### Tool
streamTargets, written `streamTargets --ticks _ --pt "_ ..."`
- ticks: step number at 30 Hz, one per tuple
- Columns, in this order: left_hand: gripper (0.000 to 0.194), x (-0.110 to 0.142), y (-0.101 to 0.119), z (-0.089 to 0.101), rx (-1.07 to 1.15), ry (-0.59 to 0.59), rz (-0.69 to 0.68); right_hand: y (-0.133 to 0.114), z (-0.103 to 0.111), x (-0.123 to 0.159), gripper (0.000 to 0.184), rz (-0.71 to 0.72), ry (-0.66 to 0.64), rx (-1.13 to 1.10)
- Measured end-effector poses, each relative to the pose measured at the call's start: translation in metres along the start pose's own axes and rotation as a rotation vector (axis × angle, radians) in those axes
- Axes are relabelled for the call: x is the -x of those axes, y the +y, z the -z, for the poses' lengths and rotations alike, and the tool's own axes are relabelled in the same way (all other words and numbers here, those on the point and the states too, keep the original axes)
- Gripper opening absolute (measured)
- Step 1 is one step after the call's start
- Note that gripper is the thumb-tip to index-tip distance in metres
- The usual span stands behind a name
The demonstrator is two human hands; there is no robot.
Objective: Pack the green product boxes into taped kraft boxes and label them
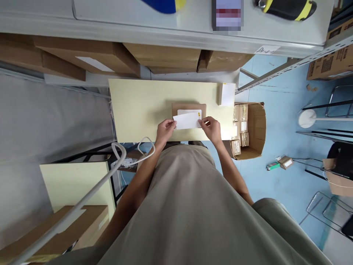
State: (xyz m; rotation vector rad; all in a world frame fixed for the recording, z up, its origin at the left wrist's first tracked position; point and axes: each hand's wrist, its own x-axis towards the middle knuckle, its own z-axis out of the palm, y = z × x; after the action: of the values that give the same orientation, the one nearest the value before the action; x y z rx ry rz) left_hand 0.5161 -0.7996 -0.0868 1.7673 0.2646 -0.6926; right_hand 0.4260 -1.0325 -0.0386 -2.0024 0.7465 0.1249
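Paper slip [188,122], likely light and bendy, is pinched by the left hand [165,130] and right hand [212,129] at opposite ends, seemingly sensible holds.

The white sheet [188,121] partly hides the brown box [189,106], while the top edge crops a blue-and-yellow object [164,5] and blurred packet [228,16].

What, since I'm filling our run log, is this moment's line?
left hand: pinching white rectangular paper sheet, left edge; right hand: its right edge; beneath: brown rectangular cardboard box
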Motion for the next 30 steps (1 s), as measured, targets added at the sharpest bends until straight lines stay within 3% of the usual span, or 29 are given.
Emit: streamTargets --ticks 5,10,17,30 --pt "0.029 -0.033 -0.004 -0.008 -0.132 -0.028 -0.005 0.026 -0.012 -0.021 0.034 -0.056 0.001 0.068" --pt "0.024 -0.052 -0.008 -0.015 -0.283 -0.009 -0.022 0.040 -0.029 -0.032 0.028 -0.096 0.010 0.154" --pt "0.019 -0.055 -0.012 -0.022 -0.330 0.025 -0.048 0.042 -0.047 -0.031 0.020 -0.092 0.058 0.286" --pt "0.019 -0.052 -0.008 -0.025 -0.420 0.051 -0.053 0.042 -0.058 -0.033 0.018 -0.128 0.096 0.310"
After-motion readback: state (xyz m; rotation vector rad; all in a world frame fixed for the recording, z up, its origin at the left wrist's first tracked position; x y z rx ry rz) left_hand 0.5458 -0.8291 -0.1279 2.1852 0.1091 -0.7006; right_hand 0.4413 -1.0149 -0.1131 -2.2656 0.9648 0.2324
